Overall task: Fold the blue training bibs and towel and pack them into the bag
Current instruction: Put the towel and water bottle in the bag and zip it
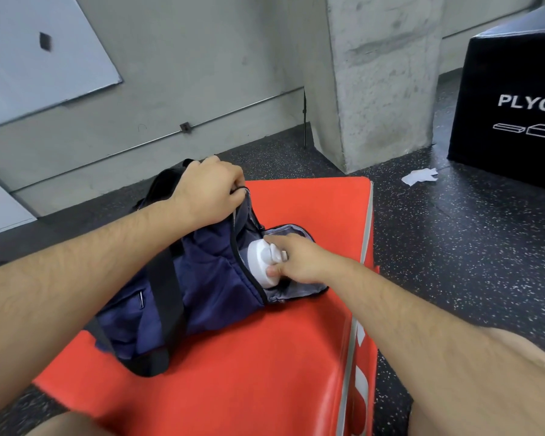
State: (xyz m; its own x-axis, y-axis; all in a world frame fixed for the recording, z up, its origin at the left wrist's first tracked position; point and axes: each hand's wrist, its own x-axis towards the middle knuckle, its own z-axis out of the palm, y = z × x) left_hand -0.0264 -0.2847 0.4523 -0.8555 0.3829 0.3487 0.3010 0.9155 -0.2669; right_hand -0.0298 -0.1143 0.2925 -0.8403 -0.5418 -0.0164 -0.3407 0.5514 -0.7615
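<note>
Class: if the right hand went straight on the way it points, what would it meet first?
The right hand holds the white bottle; straight on, it would probably push into the open end pocket of the navy bag. How deep that pocket runs is unclear.

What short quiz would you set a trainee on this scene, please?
1. True or false: the left hand grips the opening edge of the navy bag.
2. What does the right hand hold? A) a folded towel B) a white bottle C) a shoe.
3. Fill in: the bag lies on a ___ pad.
Key: 1 true; 2 B; 3 red.
</note>
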